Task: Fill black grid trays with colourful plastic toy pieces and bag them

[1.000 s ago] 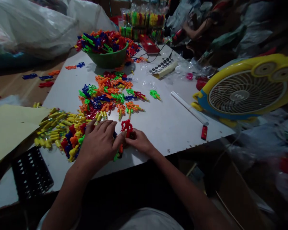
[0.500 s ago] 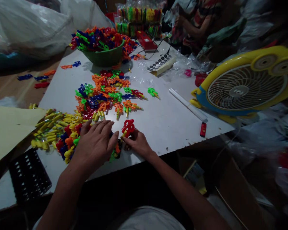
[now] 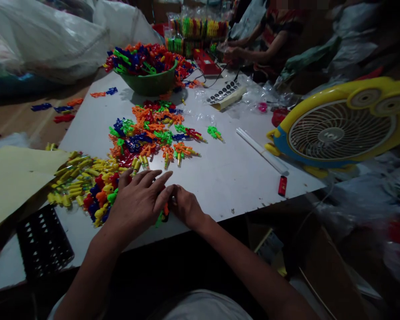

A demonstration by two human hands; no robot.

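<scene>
My left hand (image 3: 142,200) is stretched out palm down near the front edge of the white table (image 3: 216,186), its fingers apart. My right hand (image 3: 187,206) is closed right beside the left thumb, and whatever its fingertips hold is hidden. Below the hands, bits of an orange and a green plastic piece (image 3: 159,219) peek out. Left of my left hand lie small animal-shaped plastic pieces (image 3: 102,197) in several colours, beside a heap of yellow tubes with clear ends (image 3: 74,172). Beyond the fingers is a pile of coloured plastic figures (image 3: 143,133), some with yellow tubes attached.
A green bowl (image 3: 150,81) heaped with plastic figures stands farther back. To the right are a yellow fan (image 3: 333,129), a white strip (image 3: 262,151) and a red lighter (image 3: 282,186). A black perforated tray (image 3: 45,242) lies left. Another person's arms (image 3: 256,51) are at the back.
The red plastic figure in my right hand has gone out of sight as that hand turned inward against my left thumb. My left hand shifted slightly right. The other person's hands moved lower.
</scene>
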